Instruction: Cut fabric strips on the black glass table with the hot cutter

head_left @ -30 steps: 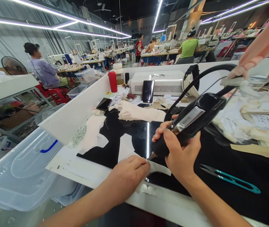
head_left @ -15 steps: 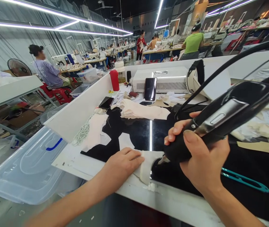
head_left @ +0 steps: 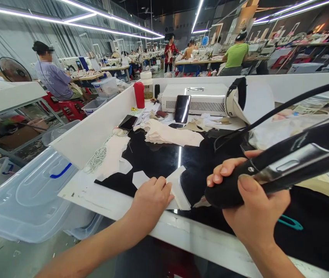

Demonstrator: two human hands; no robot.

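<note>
My left hand (head_left: 153, 197), fingers curled and thumb pressed in, grips a small white fabric piece (head_left: 179, 189) at the near edge of the glossy black work surface (head_left: 164, 158). The piece has a curved right edge and looks like a thick stack. My right hand (head_left: 254, 204) is wrapped around a black corded electric hand cutter (head_left: 271, 170) with a silver lever on its side. Its pale tip points down-left, just right of the white piece and apart from it. Another white cut piece (head_left: 139, 178) lies beside my left hand.
Pale fabric pieces (head_left: 170, 133) are stacked at the back, and others (head_left: 114, 152) lie left beside tangled cord (head_left: 96, 160). A phone (head_left: 182, 109) leans on a white vented box (head_left: 193, 98). The cutter's cable (head_left: 292, 100) arches right. A teal tool (head_left: 291, 222) lies near my right wrist.
My left hand has turned the white piece, and its curved edge now faces right and slants. My right hand has drawn the cutter back to the right, off the piece.
</note>
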